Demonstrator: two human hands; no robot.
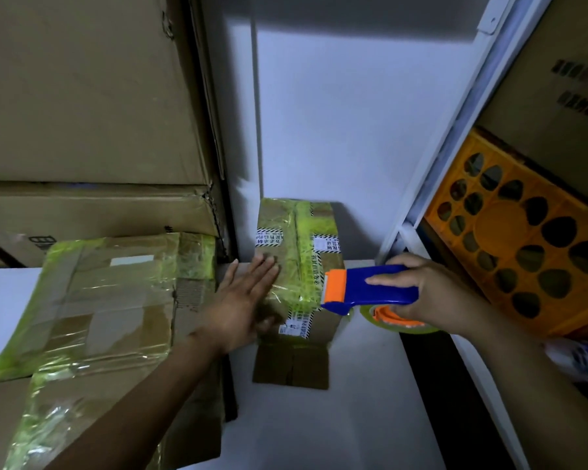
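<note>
A small cardboard box (pixel 296 239) wrapped in yellow-green tape stands on the white table (pixel 353 401) by the wall. My left hand (pixel 241 300) lies flat on its top left side, fingers straight and spread. My right hand (pixel 431 296) grips a blue and orange tape dispenser (pixel 370 290), index finger stretched along its blue body. The dispenser's orange front edge touches the box's top near its right front corner. A roll of clear tape (pixel 401 322) sits under the dispenser, mostly hidden by my hand.
A larger taped cardboard box (pixel 109 300) lies to the left, touching my left forearm. Big cartons (pixel 82 96) are stacked behind it. An orange plastic crate (pixel 523 239) sits in a white shelf unit (pixel 455 130) at right.
</note>
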